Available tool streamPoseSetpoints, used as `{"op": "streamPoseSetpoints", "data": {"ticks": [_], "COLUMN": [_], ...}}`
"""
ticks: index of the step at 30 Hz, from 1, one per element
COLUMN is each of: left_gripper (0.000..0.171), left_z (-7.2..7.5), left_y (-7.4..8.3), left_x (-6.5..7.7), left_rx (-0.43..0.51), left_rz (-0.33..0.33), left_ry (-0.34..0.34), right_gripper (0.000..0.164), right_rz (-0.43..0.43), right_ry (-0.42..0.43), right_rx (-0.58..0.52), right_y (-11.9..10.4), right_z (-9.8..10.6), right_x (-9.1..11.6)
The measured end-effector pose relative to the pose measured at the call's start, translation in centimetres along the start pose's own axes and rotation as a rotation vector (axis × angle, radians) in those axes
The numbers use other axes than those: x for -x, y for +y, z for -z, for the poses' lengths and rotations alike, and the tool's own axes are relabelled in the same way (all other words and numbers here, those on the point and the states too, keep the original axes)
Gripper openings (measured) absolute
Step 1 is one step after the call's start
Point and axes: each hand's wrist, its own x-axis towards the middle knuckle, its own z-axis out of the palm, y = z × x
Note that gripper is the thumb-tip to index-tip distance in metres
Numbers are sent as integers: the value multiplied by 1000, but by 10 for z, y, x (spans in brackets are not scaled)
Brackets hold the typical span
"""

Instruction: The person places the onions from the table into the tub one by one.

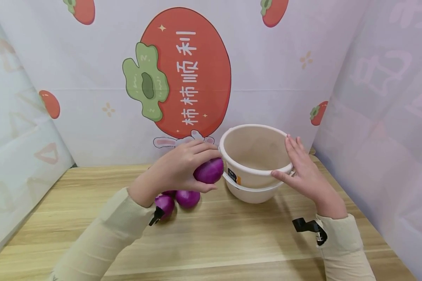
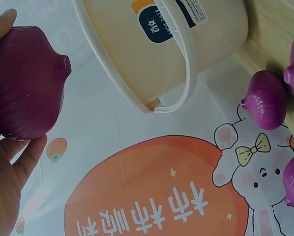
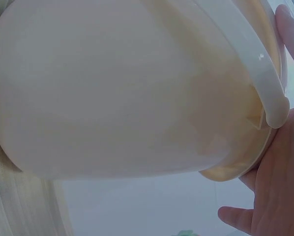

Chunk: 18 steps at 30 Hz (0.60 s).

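My left hand point(image 1: 183, 162) grips a red onion point(image 1: 209, 170) in the air, just left of the bucket's rim. In the left wrist view, fingers and thumb hold the onion point(image 2: 26, 83) by its side, its stem end pointing right. A cream plastic bucket point(image 1: 251, 195) stands upright on the table, its handle lowered against the near wall. My right hand point(image 1: 309, 177) touches the bucket's right rim with fairly straight, spread fingers. In the right wrist view, the hand point(image 3: 279, 172) lies against the rim beside the handle joint. Below my left hand are more red onions point(image 1: 188, 199), partly hidden.
The wooden table point(image 1: 225, 242) meets a printed cloth backdrop point(image 1: 102, 128) behind the bucket. Cloth walls also stand on the left and right. In the left wrist view, loose onions point(image 2: 266, 100) lie near the bucket's base. Small black mounts point(image 1: 309, 226) sit at the wrists.
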Motion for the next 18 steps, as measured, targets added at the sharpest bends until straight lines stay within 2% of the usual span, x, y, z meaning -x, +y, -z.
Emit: {"op": "streamPoseSetpoints", "data": {"ticks": [6,13,18], "left_gripper": [61,58,59], "left_z": [-4,-12,-14], "left_y": [-2,-8,-11], "left_x": [-8,-17,-25], "left_rx": [-4,53,60], "left_rz": [13,11,21], "left_ry": [16,39,60], "right_gripper": [105,105,105], "right_rz": [4,2,0], "right_ry": [3,4,2], "right_rx": [-2,-5,-4], "right_y": [0,-1,-1], "right_z": [0,0,0], "right_x": [0,0,0]}}
